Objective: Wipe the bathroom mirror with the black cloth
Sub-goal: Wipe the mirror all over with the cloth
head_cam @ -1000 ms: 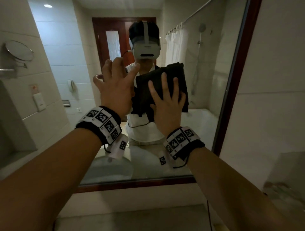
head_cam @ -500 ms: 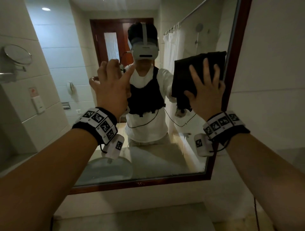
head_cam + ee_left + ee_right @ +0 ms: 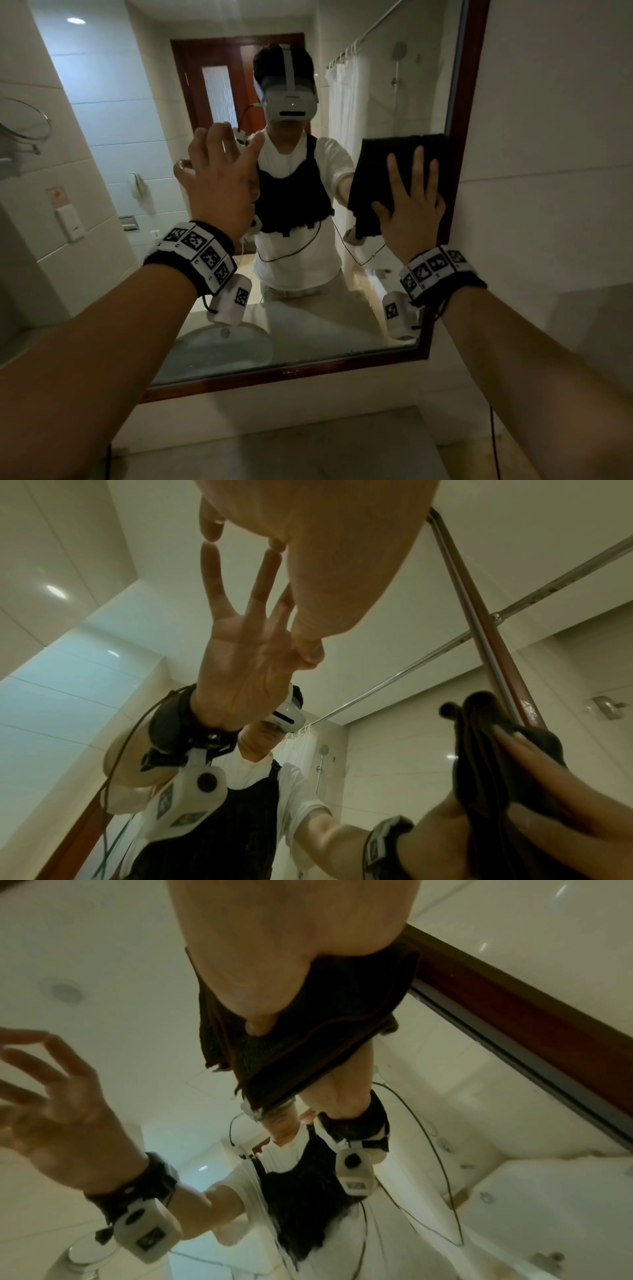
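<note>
At the mirror's right edge: right hand [image 3: 412, 202] presses the folded black cloth [image 3: 387, 164] flat on the mirror [image 3: 164, 102], fingers straight.
Left hand: left hand [image 3: 219, 181] fingers spread, tips on the glass, holding nothing.
Progress: wiping under way; which areas are finished cannot be told.
Room: tiled bathroom, dark wooden frame [image 3: 462, 137], pale counter [image 3: 308, 445] below.

Open glass between left hand [image 3: 219, 185] and black cloth [image 3: 394, 171] — unobstructed across the mirror [image 3: 164, 144] centre. To the right, blocked: cloth edge just beside the dark wooden frame [image 3: 462, 144], right hand [image 3: 412, 209] flat on it. Left fingers [image 3: 209, 528] touching the glass, barring the leftward path at that height. Clear glass below both wrists — down to the lower frame rail above the counter [image 3: 274, 452].
</note>
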Demonstrator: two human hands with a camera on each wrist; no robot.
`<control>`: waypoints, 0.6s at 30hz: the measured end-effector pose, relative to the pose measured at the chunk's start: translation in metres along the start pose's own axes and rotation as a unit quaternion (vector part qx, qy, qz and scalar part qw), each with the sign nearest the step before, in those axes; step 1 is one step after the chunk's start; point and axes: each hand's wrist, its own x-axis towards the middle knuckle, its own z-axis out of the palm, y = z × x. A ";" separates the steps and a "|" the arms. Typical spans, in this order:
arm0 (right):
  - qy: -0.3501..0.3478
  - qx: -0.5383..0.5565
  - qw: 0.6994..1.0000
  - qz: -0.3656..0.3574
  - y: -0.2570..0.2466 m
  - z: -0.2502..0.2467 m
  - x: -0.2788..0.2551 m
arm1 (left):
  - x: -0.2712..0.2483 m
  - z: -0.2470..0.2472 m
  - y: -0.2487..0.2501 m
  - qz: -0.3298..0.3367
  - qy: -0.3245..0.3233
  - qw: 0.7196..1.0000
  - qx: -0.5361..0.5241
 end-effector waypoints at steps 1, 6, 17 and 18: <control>-0.004 -0.002 1.000 0.004 0.002 0.004 -0.009 | 0.000 0.000 0.000 0.000 0.001 1.000 0.001; -0.035 -0.013 0.999 0.022 0.007 0.023 -0.043 | 0.001 0.002 0.000 -0.003 0.001 1.000 0.004; -0.016 -0.031 0.999 0.025 0.000 0.051 -0.082 | 0.002 0.003 0.000 0.001 -0.008 1.000 0.002; -0.012 -0.033 0.999 0.025 -0.001 0.052 -0.083 | 0.002 0.004 0.000 0.001 -0.006 1.000 0.003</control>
